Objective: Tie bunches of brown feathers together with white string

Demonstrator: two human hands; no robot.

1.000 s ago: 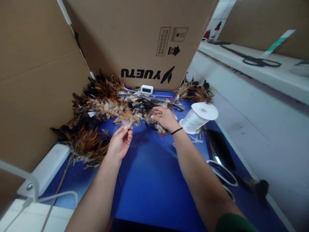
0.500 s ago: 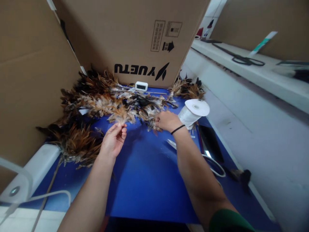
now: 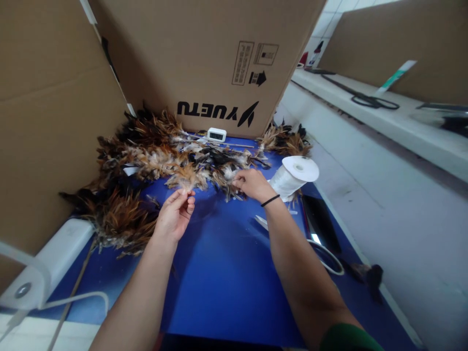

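My left hand point(image 3: 176, 212) is pinched on the pale base of a small tuft of tan feathers point(image 3: 188, 176), just in front of the feather pile. To its right, my right hand point(image 3: 254, 184), with a black band at the wrist, has its fingertips pressed together at the near edge of the loose brown, black and whitish feathers point(image 3: 223, 170). It appears to grip a feather there, though the fingers partly hide it. Scissors point(image 3: 261, 223) lie partly covered by my right forearm. A white spool point(image 3: 287, 181) of clear or white thread stands beside that wrist.
Cardboard boxes point(image 3: 212, 58) wall the back and left of the blue table point(image 3: 223, 273). A small digital clock point(image 3: 217, 135) stands at the back. On the right lies a dark phone point(image 3: 321, 222); a white power strip point(image 3: 62, 258) is at left. Black scissors point(image 3: 373, 101) rest on the ledge.
The whole view has shifted slightly downward and right within the picture. My left hand keeps its pinch on the tuft; my right fingertips have moved a little at the edge of the pile.
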